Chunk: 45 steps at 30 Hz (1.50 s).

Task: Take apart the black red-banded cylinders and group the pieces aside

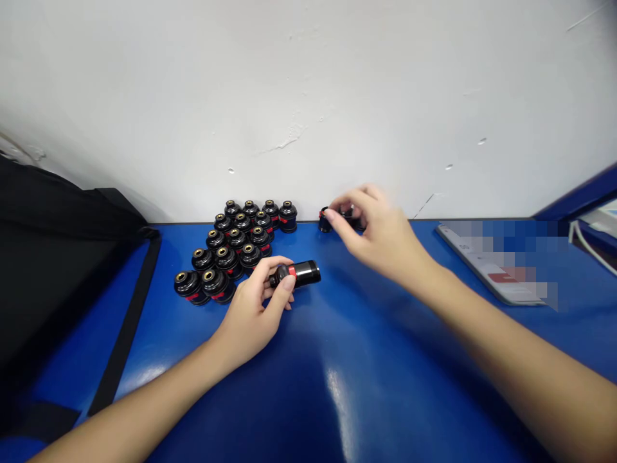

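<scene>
My left hand (260,292) is closed around a black cylindrical part (306,272) with a red mark, which lies sideways with its wider end pointing right. Farther back, near the wall, my right hand (373,225) has its thumb and forefinger pinched at the top of a short black cylindrical part (324,222) with a red mark. More dark pieces (359,223) show partly beneath that hand's fingers. Left of my hands, several upright black parts (226,260) stand in close rows, each with a narrow neck, a gold-coloured ring on top and red on the side.
All of this rests on a glossy blue tabletop (299,379) against a white wall (270,96). A black bag (58,257) with a strap (128,321) lies at the left. On the right is a flat pale object (482,263), partly blurred out, with a blue frame (578,193) behind it.
</scene>
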Motion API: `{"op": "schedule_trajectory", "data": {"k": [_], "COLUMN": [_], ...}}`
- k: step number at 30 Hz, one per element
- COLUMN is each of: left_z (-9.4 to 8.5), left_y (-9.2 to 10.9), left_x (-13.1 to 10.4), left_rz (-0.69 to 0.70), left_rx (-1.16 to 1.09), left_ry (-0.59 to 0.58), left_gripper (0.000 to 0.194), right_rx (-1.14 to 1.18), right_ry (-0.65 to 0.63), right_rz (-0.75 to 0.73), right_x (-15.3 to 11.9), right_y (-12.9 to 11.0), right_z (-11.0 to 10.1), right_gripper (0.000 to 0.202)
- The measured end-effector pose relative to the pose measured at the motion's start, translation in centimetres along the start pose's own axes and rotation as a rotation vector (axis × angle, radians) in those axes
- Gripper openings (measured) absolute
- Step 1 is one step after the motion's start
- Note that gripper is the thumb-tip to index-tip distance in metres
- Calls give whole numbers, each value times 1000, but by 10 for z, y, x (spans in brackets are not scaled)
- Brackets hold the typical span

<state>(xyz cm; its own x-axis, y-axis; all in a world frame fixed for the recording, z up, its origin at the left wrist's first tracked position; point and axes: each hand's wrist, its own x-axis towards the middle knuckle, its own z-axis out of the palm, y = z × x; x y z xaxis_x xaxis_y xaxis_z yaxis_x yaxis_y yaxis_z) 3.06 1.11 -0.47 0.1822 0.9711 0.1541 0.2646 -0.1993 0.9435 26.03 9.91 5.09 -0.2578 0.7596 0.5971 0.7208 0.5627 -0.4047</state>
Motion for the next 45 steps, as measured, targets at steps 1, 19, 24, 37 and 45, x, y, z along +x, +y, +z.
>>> {"op": "schedule_trajectory", "data": {"k": [1,19,24,37,45], "left_z": [0,-3,-3,1,5], "left_y": [-1,6,7,8,8], "left_x": [0,0,-2,-8,-10], "left_rz": [9,115,-13,-11,-30], "left_rx": [-8,200,18,-253,-336], "left_ry": [-1,-99,-80,-52,-45], "left_gripper": [36,29,34,30,27], "right_rx": [108,967,946,969,961], "right_ry": [-85,-505,-450,-444,-446], "right_rz": [67,566,468,400,369], "right_x": [-7,-69,-75,-86,-87], "right_y": [-11,-50,-52,-47,-47], "right_z": [1,25,28,34,34], "right_gripper": [21,43,36,34,32]}}
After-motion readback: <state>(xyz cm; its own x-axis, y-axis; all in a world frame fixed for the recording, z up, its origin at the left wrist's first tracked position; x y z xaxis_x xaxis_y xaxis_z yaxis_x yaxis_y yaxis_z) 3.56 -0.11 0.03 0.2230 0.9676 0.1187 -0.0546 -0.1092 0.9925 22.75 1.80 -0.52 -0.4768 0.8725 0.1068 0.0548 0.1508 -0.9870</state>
